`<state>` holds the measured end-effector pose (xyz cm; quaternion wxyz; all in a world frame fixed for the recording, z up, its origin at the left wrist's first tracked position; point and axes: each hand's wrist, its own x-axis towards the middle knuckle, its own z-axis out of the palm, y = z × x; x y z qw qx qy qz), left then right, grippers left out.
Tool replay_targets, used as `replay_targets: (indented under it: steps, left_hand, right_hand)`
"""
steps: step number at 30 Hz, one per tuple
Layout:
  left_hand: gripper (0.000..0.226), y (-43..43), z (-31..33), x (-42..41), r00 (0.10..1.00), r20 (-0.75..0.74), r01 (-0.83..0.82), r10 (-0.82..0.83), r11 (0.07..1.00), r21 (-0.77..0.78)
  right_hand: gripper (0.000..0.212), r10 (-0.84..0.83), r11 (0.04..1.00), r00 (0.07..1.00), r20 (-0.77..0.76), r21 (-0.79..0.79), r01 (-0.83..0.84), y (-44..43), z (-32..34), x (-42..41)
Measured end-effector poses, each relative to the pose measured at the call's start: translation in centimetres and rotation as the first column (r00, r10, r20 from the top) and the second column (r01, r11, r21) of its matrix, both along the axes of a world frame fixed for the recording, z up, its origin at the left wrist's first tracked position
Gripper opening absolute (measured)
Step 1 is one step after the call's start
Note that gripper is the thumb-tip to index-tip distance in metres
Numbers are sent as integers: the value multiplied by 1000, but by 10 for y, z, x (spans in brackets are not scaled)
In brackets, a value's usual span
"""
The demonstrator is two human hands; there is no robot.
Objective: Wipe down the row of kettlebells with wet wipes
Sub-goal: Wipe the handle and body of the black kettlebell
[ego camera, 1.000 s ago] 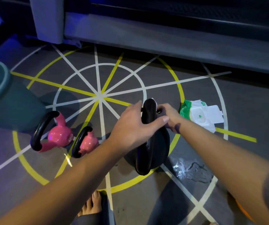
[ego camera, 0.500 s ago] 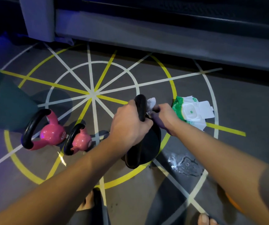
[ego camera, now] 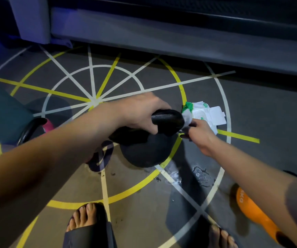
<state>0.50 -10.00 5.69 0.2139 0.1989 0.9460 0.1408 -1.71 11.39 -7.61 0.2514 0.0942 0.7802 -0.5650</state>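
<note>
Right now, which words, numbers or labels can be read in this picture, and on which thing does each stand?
"KG": dark letters, sideways, on the orange kettlebell; the character before them is too blurred.
Wet wipes pack: green print, too blurred to read.
Black kettlebell: no text shows.

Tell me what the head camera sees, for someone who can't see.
A person's left hand grips a black kettlebell by its handle while the right hand holds a white wipe against it. A wipe pack lies on the floor beyond.
</note>
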Motion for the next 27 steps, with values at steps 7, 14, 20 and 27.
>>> replay_targets:
  steps: [7, 14, 20, 27]
  left_hand:
    - [67, -21, -13, 9, 999, -30, -16, 21, 990, 143]
    - [53, -34, -32, 39, 880, -228, -312, 416, 870, 382]
    - [58, -37, -45, 60, 623, -25, -657, 782, 540, 526]
    - [62, -14, -37, 43, 574, -119, -679, 810, 552, 485]
  right_hand:
    - [30, 29, 993, 999, -25, -116, -31, 2, 6, 17]
    - [21, 27, 999, 997, -67, -44, -30, -2, 11, 24]
    - [16, -65, 998, 980, -190, -22, 62, 0, 24, 30]
    - [13, -105, 994, 920, -379, -79, 80, -7, 65, 33]
